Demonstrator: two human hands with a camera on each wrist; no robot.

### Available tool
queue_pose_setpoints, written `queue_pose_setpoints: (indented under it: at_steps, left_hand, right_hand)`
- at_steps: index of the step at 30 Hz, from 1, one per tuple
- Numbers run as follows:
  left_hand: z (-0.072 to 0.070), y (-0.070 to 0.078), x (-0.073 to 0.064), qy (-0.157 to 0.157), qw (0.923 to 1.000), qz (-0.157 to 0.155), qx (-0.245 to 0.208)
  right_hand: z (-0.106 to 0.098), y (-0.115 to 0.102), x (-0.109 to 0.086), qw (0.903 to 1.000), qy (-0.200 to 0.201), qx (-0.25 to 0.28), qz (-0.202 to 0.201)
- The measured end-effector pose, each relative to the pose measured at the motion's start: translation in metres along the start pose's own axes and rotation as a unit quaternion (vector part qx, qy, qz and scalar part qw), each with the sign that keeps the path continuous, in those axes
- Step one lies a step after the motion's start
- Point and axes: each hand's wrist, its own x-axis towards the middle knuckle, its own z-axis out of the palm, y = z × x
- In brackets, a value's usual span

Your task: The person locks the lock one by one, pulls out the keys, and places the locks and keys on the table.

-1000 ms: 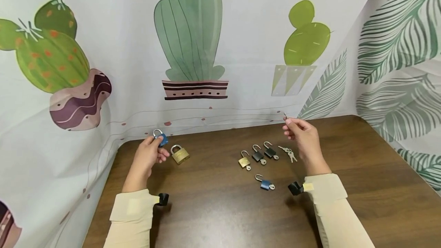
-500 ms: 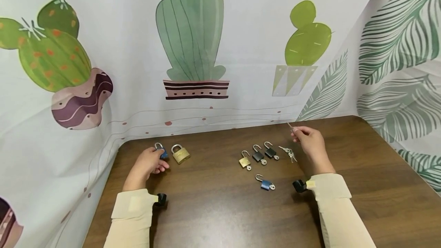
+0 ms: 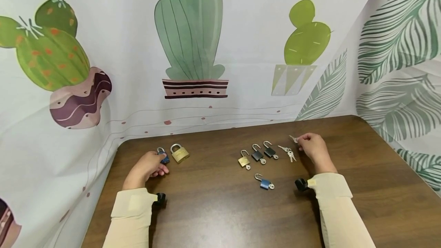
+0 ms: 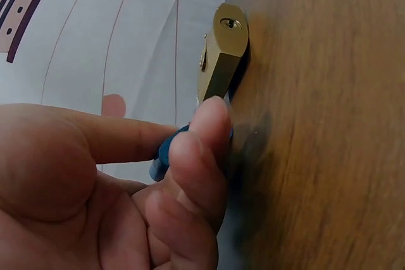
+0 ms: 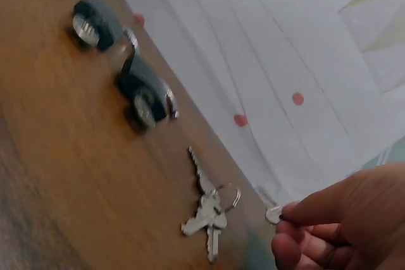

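My left hand (image 3: 146, 167) pinches a small blue padlock (image 3: 164, 158) low over the table's back left, its thumb and fingers round the body. In the left wrist view the fingers hide most of that blue padlock (image 4: 166, 150). Just right of it sits a larger brass padlock (image 3: 180, 154) with its shackle down and its keyhole showing. At the back right, my right hand (image 3: 312, 146) pinches a small silver key (image 3: 293, 138) between thumb and fingers, close above the tabletop. Beside it lie several keys (image 5: 209, 210) on a ring.
Two black padlocks (image 3: 257, 156) and a small brass padlock (image 3: 244, 161) lie right of centre, shackles swung out and keys inserted. Nearer stands out another blue padlock (image 3: 265, 184), likewise keyed. A printed cloth (image 3: 255, 49) hangs behind the brown table (image 3: 206, 206).
My left hand has lowered the blue padlock toward the table beside the large brass one. My right hand has come down and slightly right with the key.
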Motion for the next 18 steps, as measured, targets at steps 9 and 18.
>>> queue_pose_setpoints:
  at_steps: [9, 18]
  left_hand:
    - [-0.0009, 0.0015, -0.0052, -0.012, 0.9998, -0.015, 0.006]
    - [-0.0038, 0.0012, -0.0044, 0.001, 0.9987, -0.022, 0.045]
  right_hand:
    - [0.0001, 0.0109, 0.0006, 0.9975, -0.036, -0.057, 0.02]
    - [-0.0021, 0.0104, -0.0004, 0.9958, -0.037, -0.082, 0.014]
